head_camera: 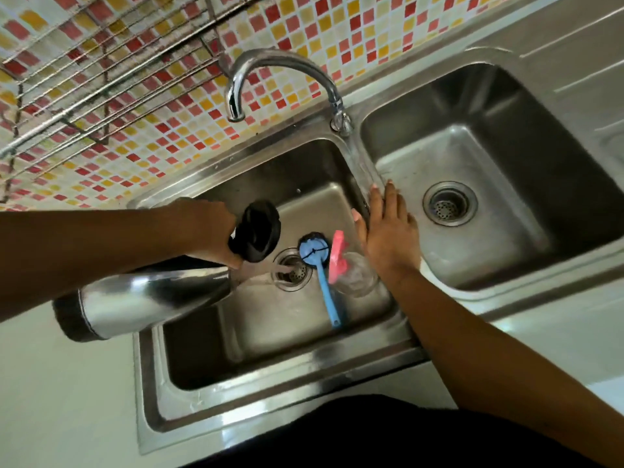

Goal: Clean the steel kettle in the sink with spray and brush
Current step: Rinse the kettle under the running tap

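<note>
Steel kettle tipped over sink rim, left hand gripping; right hand open-palmed on divider.

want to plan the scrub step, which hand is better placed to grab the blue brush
Right. The right hand is open and empty on the divider, just beside the blue brush. The left hand is busy holding the tilted steel kettle, pouring water into the drain.
</note>
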`<state>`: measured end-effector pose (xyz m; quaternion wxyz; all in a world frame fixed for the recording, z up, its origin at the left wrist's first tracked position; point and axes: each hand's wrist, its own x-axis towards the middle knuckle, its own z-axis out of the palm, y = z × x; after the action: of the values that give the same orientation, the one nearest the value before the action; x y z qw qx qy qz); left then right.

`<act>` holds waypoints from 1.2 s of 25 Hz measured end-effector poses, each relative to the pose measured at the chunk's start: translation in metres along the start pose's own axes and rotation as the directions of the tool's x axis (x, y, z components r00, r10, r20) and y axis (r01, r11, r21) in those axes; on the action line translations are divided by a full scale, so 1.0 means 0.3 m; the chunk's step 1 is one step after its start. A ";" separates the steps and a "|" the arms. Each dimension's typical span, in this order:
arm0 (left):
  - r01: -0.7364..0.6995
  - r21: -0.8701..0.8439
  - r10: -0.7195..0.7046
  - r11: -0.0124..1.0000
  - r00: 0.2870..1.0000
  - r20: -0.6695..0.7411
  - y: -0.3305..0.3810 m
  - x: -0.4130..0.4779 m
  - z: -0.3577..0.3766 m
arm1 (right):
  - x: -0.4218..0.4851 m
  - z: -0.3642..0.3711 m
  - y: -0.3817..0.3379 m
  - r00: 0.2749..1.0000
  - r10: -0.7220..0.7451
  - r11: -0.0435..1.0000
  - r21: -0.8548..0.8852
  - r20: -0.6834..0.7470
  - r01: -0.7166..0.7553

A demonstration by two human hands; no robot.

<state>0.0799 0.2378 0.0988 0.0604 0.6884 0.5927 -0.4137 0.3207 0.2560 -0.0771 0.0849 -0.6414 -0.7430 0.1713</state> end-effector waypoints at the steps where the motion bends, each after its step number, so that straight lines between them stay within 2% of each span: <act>1: 0.001 0.018 -0.002 1.000 0.999 0.039 0.003 0.017 -0.005 | 0.000 -0.002 -0.001 1.000 -0.001 1.000 0.006 0.002 0.001; 3: 0.006 0.068 -0.013 0.998 0.994 0.104 -0.009 0.057 -0.002 | 0.001 -0.002 0.007 1.000 -0.008 1.000 0.015 0.003 0.008; 6: 0.035 0.161 -0.036 0.986 0.999 0.008 -0.044 0.100 -0.001 | 0.002 0.002 0.011 1.000 -0.025 0.999 0.025 -0.003 0.025; 8: 0.031 0.211 -0.038 0.977 0.999 0.027 -0.033 0.094 -0.027 | 0.003 -0.001 0.008 1.000 -0.011 0.999 0.044 -0.008 0.011; 14: 0.016 0.198 -0.060 0.980 0.974 0.218 0.030 0.050 -0.150 | 0.007 0.005 0.013 1.000 -0.011 0.998 0.069 0.023 0.009; 17: -0.011 0.198 -0.027 0.980 0.982 0.187 0.031 0.023 -0.156 | 0.009 0.017 0.013 1.000 0.004 0.998 0.056 -0.013 -0.003; 19: 0.001 0.108 -0.015 0.994 0.991 0.129 -0.001 -0.007 -0.163 | 0.006 0.020 0.013 1.000 -0.001 0.999 0.047 -0.023 0.003; 22: 0.048 -0.162 -0.046 0.986 0.999 0.018 -0.075 -0.083 -0.173 | 0.000 0.019 0.012 1.000 -0.005 0.999 0.034 -0.027 0.006; 24: 0.082 -0.392 -0.114 0.917 0.992 -0.059 -0.130 -0.135 -0.145 | -0.005 0.016 0.011 0.999 -0.005 1.000 0.021 -0.040 0.006; 26: 0.125 -0.609 -0.239 0.783 0.965 -0.110 -0.166 -0.176 -0.073 | -0.010 0.013 0.023 1.000 -0.004 0.999 0.043 -0.012 0.005; 28: 0.093 -0.803 -0.354 0.589 0.923 -0.153 -0.191 -0.214 0.037 | -0.014 -0.002 0.025 0.999 -0.023 0.998 0.054 0.023 0.022; 30: -0.007 -0.921 -0.435 0.391 0.880 -0.191 -0.184 -0.240 0.123 | -0.009 -0.017 0.018 0.998 -0.038 0.999 0.040 0.052 0.036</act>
<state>0.0169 0.1774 0.1435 0.2408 0.5307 0.8041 0.1172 0.3281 0.2547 -0.0740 0.0812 -0.6211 -0.7532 0.2010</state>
